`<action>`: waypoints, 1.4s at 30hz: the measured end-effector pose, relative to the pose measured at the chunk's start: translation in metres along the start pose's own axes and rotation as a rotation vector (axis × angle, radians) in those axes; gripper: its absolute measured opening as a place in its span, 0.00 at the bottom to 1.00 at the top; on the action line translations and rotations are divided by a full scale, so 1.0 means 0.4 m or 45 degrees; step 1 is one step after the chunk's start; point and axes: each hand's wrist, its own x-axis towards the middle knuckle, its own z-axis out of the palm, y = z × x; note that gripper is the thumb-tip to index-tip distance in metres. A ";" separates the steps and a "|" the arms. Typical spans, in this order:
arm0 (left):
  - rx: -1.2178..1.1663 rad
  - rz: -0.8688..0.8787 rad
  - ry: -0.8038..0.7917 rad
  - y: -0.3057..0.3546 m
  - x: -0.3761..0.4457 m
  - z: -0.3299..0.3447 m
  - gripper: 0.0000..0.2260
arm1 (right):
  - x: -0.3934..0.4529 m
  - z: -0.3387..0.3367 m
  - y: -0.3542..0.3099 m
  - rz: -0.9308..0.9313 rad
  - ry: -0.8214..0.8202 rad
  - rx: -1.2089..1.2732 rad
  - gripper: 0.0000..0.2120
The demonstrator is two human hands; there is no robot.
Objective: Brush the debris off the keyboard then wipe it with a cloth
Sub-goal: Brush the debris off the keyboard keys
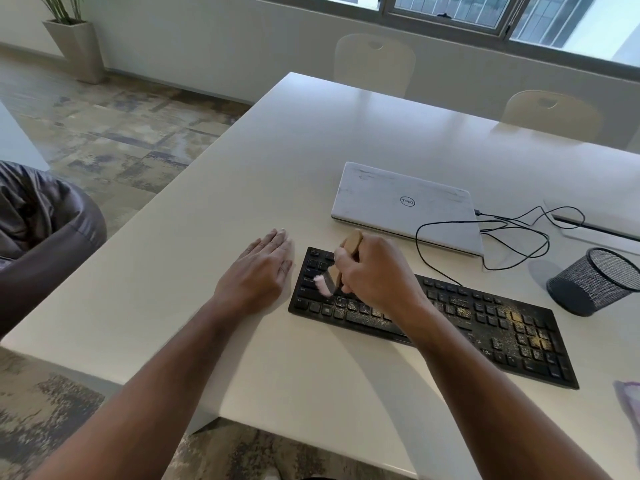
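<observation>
A black keyboard (485, 327) lies slanted on the white table (207, 209), with yellowish crumbs scattered over its middle and right keys. My right hand (374, 271) is closed around a wooden-handled brush (351, 242). The brush's pale pink bristles (323, 284) touch the keys at the keyboard's left end. My left hand (259, 268) rests flat on the table just left of the keyboard, fingers together, holding nothing. A light purple cloth (628, 403) shows partly at the right edge.
A closed white laptop (405, 202) lies behind the keyboard, with a black cable (512, 237) looping beside it. A black mesh cup (595, 280) lies tipped at the right. Two pale chairs stand at the table's far side. A bean bag (41, 223) sits left.
</observation>
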 end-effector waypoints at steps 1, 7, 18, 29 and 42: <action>0.003 0.002 -0.002 0.001 0.000 0.000 0.24 | 0.000 -0.002 0.003 0.005 -0.035 -0.020 0.14; -0.013 0.001 0.007 0.003 0.001 -0.001 0.24 | 0.022 -0.020 0.014 0.092 0.203 0.045 0.14; -0.006 0.004 0.005 0.002 0.001 -0.001 0.24 | -0.001 -0.016 0.001 0.150 0.144 0.084 0.15; -0.003 0.012 0.003 -0.004 0.002 0.004 0.24 | -0.010 -0.036 0.004 0.125 0.146 0.039 0.12; -0.005 0.012 0.000 -0.008 0.003 0.007 0.25 | -0.016 -0.042 0.026 0.167 0.149 0.050 0.15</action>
